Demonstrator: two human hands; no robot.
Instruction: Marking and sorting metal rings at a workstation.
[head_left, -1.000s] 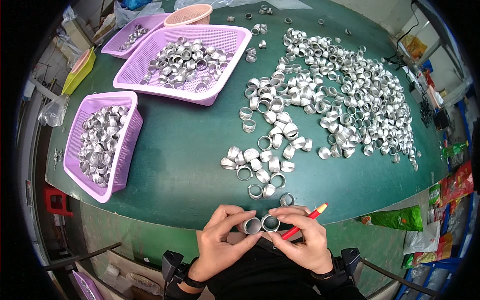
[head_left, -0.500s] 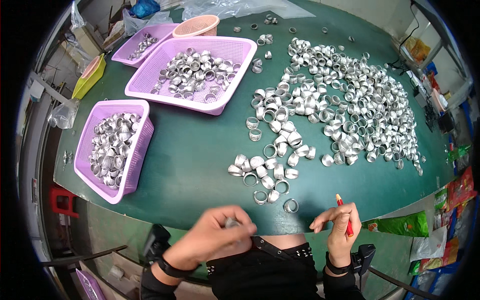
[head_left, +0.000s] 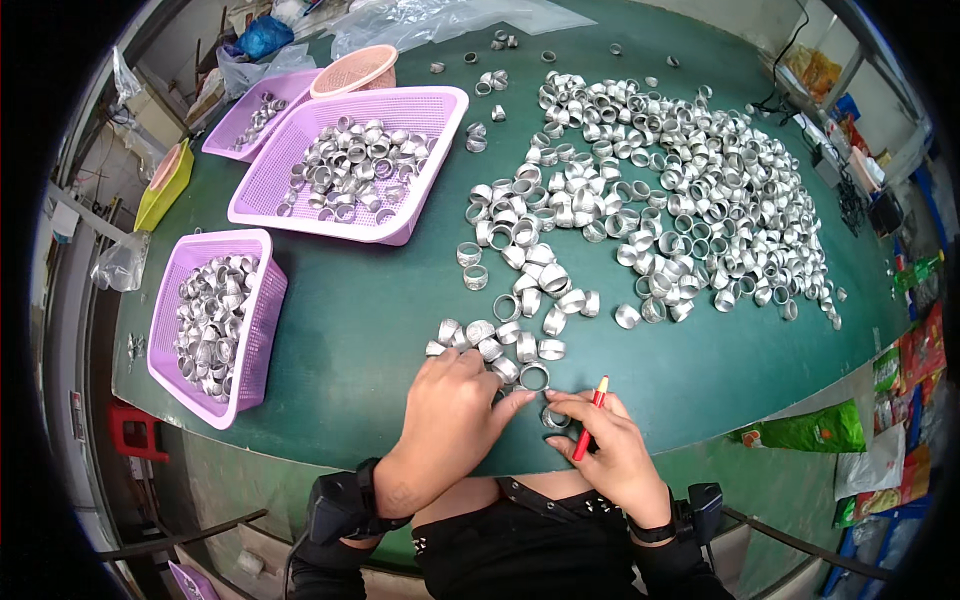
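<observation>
My left hand (head_left: 455, 415) reaches over the near cluster of silver metal rings, its thumb spread from the fingers. Its fingertips bend down among the rings and are partly hidden; no ring is clearly held. In my right hand (head_left: 615, 455) a red pencil (head_left: 590, 425) lies between the fingers, its pale tip pointing up and away. The thumb and index finger of that hand are at a single ring (head_left: 555, 417) near the table's front edge. Another ring (head_left: 535, 377) lies just beyond, between both hands.
A large heap of rings (head_left: 720, 200) spreads over the right of the green table (head_left: 350, 330). At left stand a near purple basket (head_left: 262, 330) and a larger purple basket (head_left: 400, 235), both with rings. Behind are a smaller purple basket (head_left: 225, 135) and a peach basket (head_left: 355, 72).
My left hand has moved forward and right onto the near rings; the ring in its fingers no longer shows. My right hand, still with the pencil, has come left to a ring. The view shifted slightly.
</observation>
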